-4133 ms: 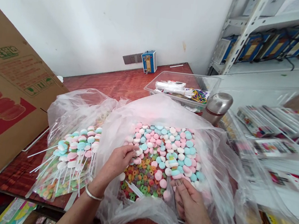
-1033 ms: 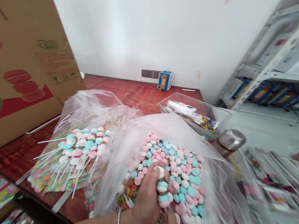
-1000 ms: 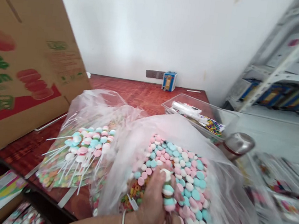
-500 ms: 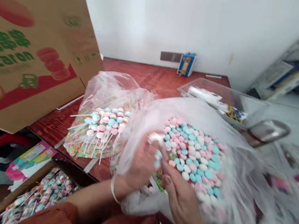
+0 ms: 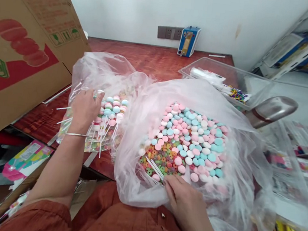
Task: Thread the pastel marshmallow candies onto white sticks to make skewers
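Note:
My left hand (image 5: 84, 108) is over a heap of pastel candy lollipops (image 5: 109, 110) on the left clear bag. Its fingers are curled, with a pale candy showing at the fingertips; the palm side is hidden. Low at the front of the big translucent bag (image 5: 151, 92), my right hand (image 5: 184, 200) has its fingers pinched at the near ends of a few thin white sticks (image 5: 154, 168). Those sticks lie over small ring-shaped candies (image 5: 163, 154). Pink, blue and white button-shaped candies (image 5: 196, 135) spread behind and to the right.
A large cardboard box (image 5: 32, 52) stands at the left. Behind the big bag is a clear plastic bin (image 5: 187, 72) with beads, beside a metal flask (image 5: 272, 109). A blue box (image 5: 189, 41) stands by the wall. An open carton is below the table's left edge.
My left hand has moved left from the big bag to the lollipop heap. My right hand has drawn down to the white sticks, and the ring candies now show. The view has shifted.

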Available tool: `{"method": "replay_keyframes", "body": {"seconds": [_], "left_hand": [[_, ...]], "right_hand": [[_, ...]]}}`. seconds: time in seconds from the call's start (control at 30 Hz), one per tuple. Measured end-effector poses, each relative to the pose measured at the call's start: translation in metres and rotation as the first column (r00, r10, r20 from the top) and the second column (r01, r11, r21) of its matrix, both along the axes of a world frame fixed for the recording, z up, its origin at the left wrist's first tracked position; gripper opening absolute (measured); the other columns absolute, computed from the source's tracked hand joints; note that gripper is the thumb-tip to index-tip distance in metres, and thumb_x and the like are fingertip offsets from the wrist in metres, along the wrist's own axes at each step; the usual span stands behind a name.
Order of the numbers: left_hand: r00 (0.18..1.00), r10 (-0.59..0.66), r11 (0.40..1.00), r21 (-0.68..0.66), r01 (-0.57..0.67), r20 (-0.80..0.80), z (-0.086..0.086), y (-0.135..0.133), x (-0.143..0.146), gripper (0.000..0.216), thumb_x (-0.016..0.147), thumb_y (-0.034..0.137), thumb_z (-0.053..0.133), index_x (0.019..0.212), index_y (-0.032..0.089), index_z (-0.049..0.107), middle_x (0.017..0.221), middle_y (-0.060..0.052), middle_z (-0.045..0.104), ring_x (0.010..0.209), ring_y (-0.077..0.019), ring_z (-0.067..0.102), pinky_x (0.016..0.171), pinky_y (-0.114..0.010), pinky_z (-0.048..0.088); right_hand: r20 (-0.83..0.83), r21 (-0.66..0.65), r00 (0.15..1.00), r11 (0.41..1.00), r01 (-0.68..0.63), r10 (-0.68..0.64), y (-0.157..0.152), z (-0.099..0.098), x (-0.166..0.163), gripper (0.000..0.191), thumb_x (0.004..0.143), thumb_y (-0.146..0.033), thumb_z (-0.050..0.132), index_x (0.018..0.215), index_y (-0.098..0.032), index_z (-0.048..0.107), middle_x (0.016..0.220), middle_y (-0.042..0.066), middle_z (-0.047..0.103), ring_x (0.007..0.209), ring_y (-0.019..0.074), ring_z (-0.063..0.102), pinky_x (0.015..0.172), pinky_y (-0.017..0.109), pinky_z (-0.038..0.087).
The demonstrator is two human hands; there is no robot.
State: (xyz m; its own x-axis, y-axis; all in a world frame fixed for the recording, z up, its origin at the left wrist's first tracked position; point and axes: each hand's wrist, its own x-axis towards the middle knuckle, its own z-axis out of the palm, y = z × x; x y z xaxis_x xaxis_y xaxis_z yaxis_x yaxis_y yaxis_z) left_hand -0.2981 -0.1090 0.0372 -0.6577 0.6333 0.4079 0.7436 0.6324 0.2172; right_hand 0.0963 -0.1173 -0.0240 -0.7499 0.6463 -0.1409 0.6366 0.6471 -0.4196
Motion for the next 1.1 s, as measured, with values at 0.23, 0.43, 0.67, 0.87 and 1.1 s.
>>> {"method": "replay_keyframes", "body": {"seconds": [0.23, 0.43, 0.67, 0.87, 1.1], "left_hand": [[0.950, -0.312, 0.852, 0.435, 0.291, -0.023, 0.023, -0.026, 0.085, 0.024, 0.093, 0.036, 0.055, 0.106, 0.019, 0.066, 0.112, -0.006, 0.066, 0.111, -0.0218, 0.056, 0.096, -0.036, 0.042], [0.381, -0.562, 0.818, 0.423, 0.391, 0.734, -0.013, -0.035, 0.184, 0.017, 0.087, 0.031, 0.061, 0.089, 0.017, 0.072, 0.076, -0.002, 0.069, 0.071, -0.0145, 0.062, 0.067, -0.025, 0.048], [-0.014, -0.456, 0.844, 0.438, 0.310, 0.890, -0.046, -0.015, 0.216, 0.026, 0.081, 0.032, 0.065, 0.100, 0.015, 0.069, 0.082, -0.003, 0.070, 0.070, -0.0144, 0.064, 0.063, -0.024, 0.050], [0.147, -0.499, 0.863, 0.474, 0.176, 0.854, -0.044, -0.013, 0.193, 0.025, 0.084, 0.034, 0.063, 0.101, 0.016, 0.067, 0.087, -0.003, 0.070, 0.081, -0.0159, 0.065, 0.074, -0.026, 0.051], [0.163, -0.464, 0.885, 0.448, 0.125, 0.871, -0.047, -0.023, 0.200, 0.023, 0.084, 0.035, 0.062, 0.094, 0.014, 0.068, 0.074, -0.001, 0.068, 0.067, -0.0136, 0.062, 0.065, -0.024, 0.048]], "right_hand": [[-0.044, 0.017, 0.997, 0.997, 0.071, -0.070, 0.018, -0.007, -0.033, 0.017, 0.094, -0.020, 0.051, 0.080, -0.020, 0.060, 0.083, 0.003, 0.068, 0.075, 0.0191, 0.064, 0.058, 0.026, 0.037], [-0.411, -0.298, 0.845, 0.927, 0.229, -0.341, 0.022, -0.012, -0.003, 0.021, 0.096, -0.031, 0.047, 0.082, -0.021, 0.058, 0.079, 0.000, 0.066, 0.071, 0.0155, 0.060, 0.065, 0.023, 0.043], [-0.374, -0.243, 0.861, 0.933, 0.266, -0.343, 0.016, -0.012, 0.002, 0.018, 0.094, -0.030, 0.050, 0.081, -0.021, 0.059, 0.074, 0.000, 0.065, 0.066, 0.0160, 0.060, 0.061, 0.024, 0.042], [-0.070, 0.055, 0.991, 0.991, 0.122, -0.118, 0.011, -0.013, -0.024, 0.010, 0.091, -0.021, 0.056, 0.082, -0.021, 0.061, 0.090, 0.004, 0.069, 0.076, 0.0201, 0.066, 0.056, 0.025, 0.038], [-0.357, -0.144, 0.913, 0.977, 0.157, -0.199, 0.024, -0.014, -0.010, 0.022, 0.093, -0.027, 0.044, 0.077, -0.022, 0.059, 0.078, 0.002, 0.068, 0.072, 0.0171, 0.065, 0.064, 0.024, 0.047]]}}
